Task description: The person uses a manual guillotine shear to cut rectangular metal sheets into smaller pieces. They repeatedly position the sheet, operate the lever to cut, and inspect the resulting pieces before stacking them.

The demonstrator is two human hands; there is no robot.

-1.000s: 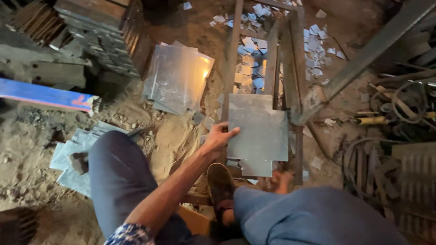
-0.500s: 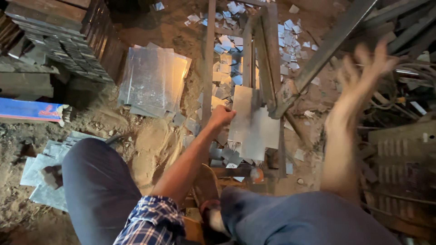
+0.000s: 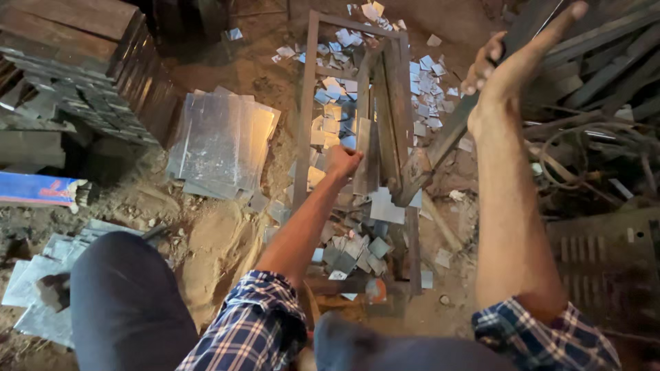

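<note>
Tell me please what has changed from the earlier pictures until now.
The right hand, out of view at first, went up and now grips the long lever bar. The left hand pushed the metal sheet further into the cutter frame, so less of it shows. The stack of sheets on the ground stayed in place.

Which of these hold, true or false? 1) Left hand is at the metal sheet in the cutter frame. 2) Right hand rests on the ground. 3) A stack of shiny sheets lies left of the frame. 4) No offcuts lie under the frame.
1) True: the left hand grips the upper edge of the metal sheet standing in the cutter frame.
2) False: the right hand is raised, at the long lever bar.
3) True: the stack of shiny sheets lies on the dirt left of the frame.
4) False: small square offcuts litter the ground under and beyond it.
</note>
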